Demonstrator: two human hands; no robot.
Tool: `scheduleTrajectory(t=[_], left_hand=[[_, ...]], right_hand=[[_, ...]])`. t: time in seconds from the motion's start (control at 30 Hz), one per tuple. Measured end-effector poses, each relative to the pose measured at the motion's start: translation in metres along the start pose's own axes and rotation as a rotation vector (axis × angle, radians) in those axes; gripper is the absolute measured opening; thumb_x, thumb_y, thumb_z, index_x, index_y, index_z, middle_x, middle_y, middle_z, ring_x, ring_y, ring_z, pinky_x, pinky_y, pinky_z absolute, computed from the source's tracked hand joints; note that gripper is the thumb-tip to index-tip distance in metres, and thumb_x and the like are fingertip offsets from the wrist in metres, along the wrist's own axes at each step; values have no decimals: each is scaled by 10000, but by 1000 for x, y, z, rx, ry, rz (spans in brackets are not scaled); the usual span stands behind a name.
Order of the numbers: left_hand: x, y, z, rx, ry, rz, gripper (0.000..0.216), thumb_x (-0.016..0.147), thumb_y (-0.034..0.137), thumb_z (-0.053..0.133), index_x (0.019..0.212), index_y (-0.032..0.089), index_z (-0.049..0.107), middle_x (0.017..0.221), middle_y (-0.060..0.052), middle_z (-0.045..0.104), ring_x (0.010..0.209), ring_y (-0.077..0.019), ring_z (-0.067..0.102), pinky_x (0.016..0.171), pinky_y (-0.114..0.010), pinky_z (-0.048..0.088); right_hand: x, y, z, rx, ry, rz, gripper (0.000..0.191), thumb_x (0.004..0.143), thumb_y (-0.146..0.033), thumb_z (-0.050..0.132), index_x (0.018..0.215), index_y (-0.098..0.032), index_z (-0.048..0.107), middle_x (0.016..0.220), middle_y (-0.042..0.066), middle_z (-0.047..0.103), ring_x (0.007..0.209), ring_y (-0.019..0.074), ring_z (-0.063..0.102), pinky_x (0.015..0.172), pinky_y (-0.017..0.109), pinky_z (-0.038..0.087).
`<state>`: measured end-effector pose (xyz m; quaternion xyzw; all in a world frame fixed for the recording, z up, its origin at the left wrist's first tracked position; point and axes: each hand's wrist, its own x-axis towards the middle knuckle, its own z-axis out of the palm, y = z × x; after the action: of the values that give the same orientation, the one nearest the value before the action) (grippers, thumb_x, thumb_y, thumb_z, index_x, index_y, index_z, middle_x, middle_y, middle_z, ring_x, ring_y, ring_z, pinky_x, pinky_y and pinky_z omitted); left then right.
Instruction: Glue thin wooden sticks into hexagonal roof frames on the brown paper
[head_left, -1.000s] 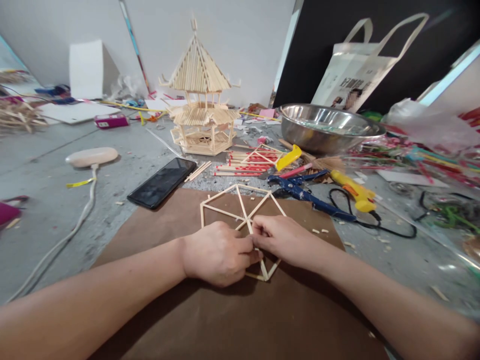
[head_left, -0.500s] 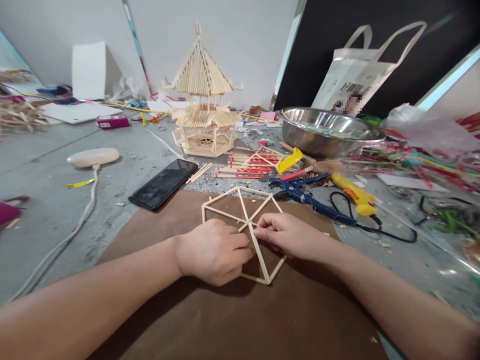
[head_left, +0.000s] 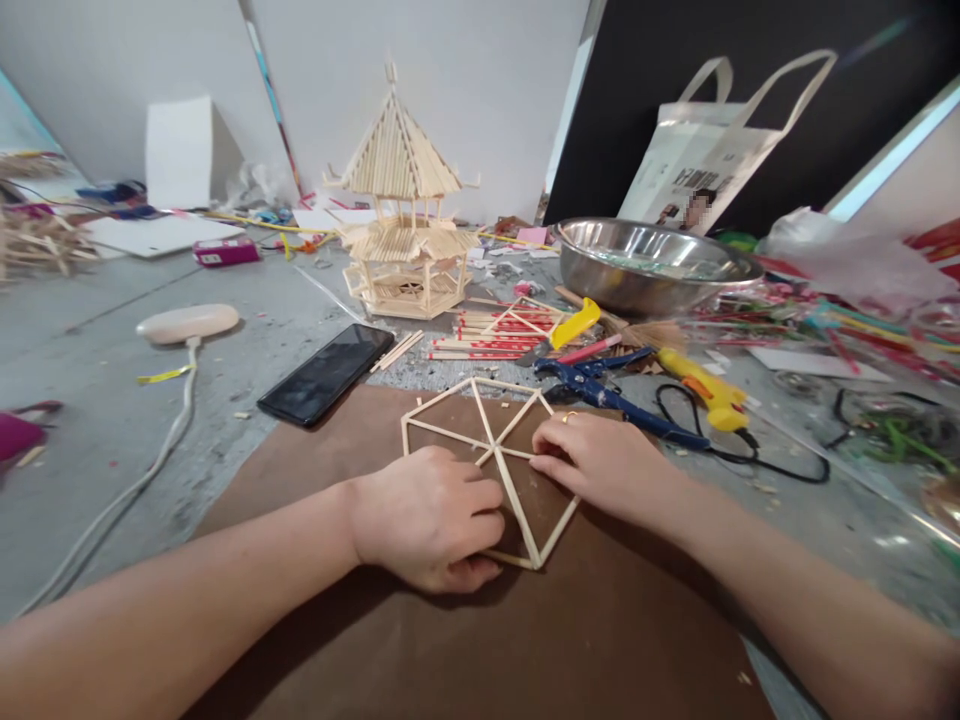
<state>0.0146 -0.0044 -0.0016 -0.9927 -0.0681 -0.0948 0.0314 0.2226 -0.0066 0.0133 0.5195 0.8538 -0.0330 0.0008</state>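
Note:
A wheel-shaped frame of thin wooden sticks (head_left: 516, 500) lies on the brown sheet (head_left: 600, 630), its spokes meeting in the middle. My left hand (head_left: 431, 515) covers the frame's lower left part, fingers curled and closed over the sticks there; the exact grip is partly hidden. On the other side, my right hand (head_left: 607, 460), with a ring on one finger, pinches near the right-hand spoke, thumb and fingertips close to its stick. Part of the right rim is hidden beneath this hand.
Beyond the sheet lie a black phone (head_left: 328, 373), red-tipped sticks (head_left: 484, 340), a yellow-handled knife (head_left: 576, 323), blue pliers (head_left: 630, 405) and a yellow glue gun (head_left: 701, 390). Behind stand a stick-built pagoda (head_left: 405, 240) and a steel basin (head_left: 652, 285). A white corded device (head_left: 187, 322) rests at left.
My right hand has moved outward from the frame's centre along the right spoke, uncovering the hub. My left hand has shifted slightly toward me. The view has tilted slightly.

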Motion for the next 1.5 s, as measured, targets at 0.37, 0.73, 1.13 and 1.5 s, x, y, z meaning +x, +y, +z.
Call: scheduleTrajectory(t=[0.37, 0.73, 1.13, 1.5], left_hand=[[-4, -14, -4, 47, -25, -222, 259, 749, 309, 386, 582, 162, 519, 570, -24, 525, 550, -133, 464, 473, -260, 317], [7, -6, -9, 13, -127, -682, 326, 747, 442, 376, 626, 184, 534, 643, -28, 580, 648, -190, 509, 500, -276, 374], [13, 1, -8, 70, -180, -729, 206, 733, 260, 363, 615, 186, 516, 615, -26, 581, 637, -196, 520, 500, -291, 414], [5, -15, -7, 98, -193, -799, 244, 765, 279, 341, 671, 184, 544, 715, -42, 590, 741, -200, 519, 563, -297, 431]], right_hand=[[-5, -16, 0, -174, 50, 165, 231, 782, -326, 363, 657, -207, 517, 600, -2, 594, 526, 132, 530, 449, 241, 230], [-10, -41, 7, 139, -14, 142, 171, 768, -298, 397, 709, -199, 523, 583, 1, 571, 488, 108, 478, 447, 225, 241], [-8, -33, 3, 289, 13, 134, 159, 761, -310, 422, 694, -206, 522, 605, -22, 573, 520, 90, 465, 471, 208, 252], [1, -9, 4, -32, 127, 132, 243, 822, -285, 309, 832, -216, 542, 863, 6, 593, 755, 137, 549, 565, 225, 336]])
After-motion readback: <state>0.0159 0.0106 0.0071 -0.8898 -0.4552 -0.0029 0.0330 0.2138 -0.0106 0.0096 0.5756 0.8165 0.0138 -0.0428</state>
